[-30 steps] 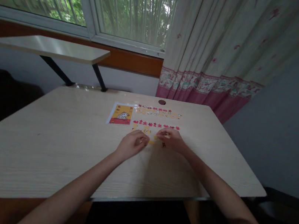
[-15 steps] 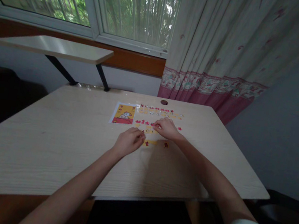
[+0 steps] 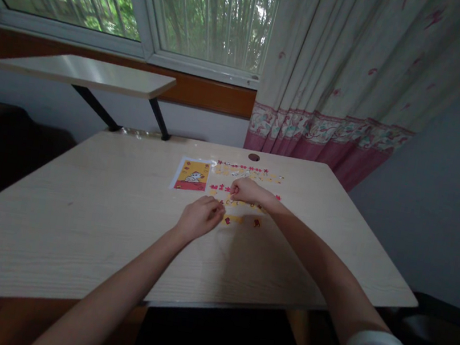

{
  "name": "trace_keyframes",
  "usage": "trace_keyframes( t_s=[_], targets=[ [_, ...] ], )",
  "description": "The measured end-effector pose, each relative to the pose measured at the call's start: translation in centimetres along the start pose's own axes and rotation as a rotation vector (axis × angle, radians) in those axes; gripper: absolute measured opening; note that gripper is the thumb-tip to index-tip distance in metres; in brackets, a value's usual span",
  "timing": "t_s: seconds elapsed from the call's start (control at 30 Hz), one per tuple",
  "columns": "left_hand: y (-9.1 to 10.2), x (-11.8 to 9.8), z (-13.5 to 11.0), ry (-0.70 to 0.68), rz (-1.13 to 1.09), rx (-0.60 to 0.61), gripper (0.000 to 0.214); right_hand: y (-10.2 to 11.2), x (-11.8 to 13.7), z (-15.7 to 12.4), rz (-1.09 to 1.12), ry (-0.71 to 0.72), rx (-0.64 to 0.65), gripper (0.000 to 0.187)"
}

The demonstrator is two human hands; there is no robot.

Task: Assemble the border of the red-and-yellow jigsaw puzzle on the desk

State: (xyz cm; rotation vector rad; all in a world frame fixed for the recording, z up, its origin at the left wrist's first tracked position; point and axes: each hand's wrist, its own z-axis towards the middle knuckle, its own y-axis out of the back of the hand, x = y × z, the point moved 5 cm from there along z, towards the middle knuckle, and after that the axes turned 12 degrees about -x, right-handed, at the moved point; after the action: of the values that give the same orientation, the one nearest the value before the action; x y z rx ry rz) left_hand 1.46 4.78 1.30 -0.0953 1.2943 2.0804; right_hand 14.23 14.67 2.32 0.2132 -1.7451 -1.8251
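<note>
Small yellow and red puzzle pieces [image 3: 247, 173] lie in rows on the far middle of a pale wooden table [image 3: 98, 216]. A yellow and red picture card [image 3: 190, 174] with a white animal lies just left of them. My right hand [image 3: 247, 190] reaches over the middle row, fingers curled and pinched at a red piece [image 3: 233, 190]. My left hand [image 3: 201, 218] rests on the table in a loose fist, beside a short yellow strip of joined pieces [image 3: 235, 219]. A single red piece [image 3: 256, 222] lies to the right of that strip.
A round cable hole [image 3: 253, 157] sits at the table's far edge. A narrow shelf [image 3: 85, 72] on black brackets juts out below the window. A flowered curtain [image 3: 339, 79] hangs at the back right. A dark seat [image 3: 440, 325] stands at the right.
My right hand has left the near strip and moved away from me and to the left, onto the middle row of pieces. My left hand has barely moved.
</note>
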Motion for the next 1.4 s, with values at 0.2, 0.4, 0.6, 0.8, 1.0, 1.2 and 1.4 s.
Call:
trace_keyframes(
  t_s=[0.2, 0.4, 0.6, 0.8, 1.0, 1.2, 1.4],
  targets=[
    [0.2, -0.1, 0.0, -0.001, -0.041, -0.022, 0.018, 0.7, -0.1, -1.9, 0.199, 0.055, -0.062, 0.02],
    [-0.5, -1.3, 0.2, 0.03, -0.228, -0.03, 0.014, 1.7, -1.2, -8.1, 0.588, 0.05, -0.24, 0.016],
    [-1.9, -3.7, 0.0, 0.028, -0.451, 0.015, 0.012, 0.9, -1.6, -12.5, 0.761, -0.069, -0.489, 0.018],
    [-2.1, -3.7, 0.2, 0.083, -0.494, -0.03, 0.016, -1.2, -1.1, -11.8, 0.896, -0.201, -0.407, 0.03],
    [-2.4, -2.3, 0.3, 0.262, -0.634, -0.013, 0.017, 0.7, -1.2, -12.3, 0.73, -0.099, -0.575, 0.027],
    [-2.6, -2.4, 0.4, 0.277, -0.677, 0.056, 0.016, 1.9, 0.0, -12.4, 0.406, 0.173, -0.586, 0.02],
    [-1.1, -2.0, 0.6, 0.138, -0.506, 0.012, 0.017, 2.3, -1.2, -12.7, 0.345, 0.077, -0.666, 0.017]
  ],
)
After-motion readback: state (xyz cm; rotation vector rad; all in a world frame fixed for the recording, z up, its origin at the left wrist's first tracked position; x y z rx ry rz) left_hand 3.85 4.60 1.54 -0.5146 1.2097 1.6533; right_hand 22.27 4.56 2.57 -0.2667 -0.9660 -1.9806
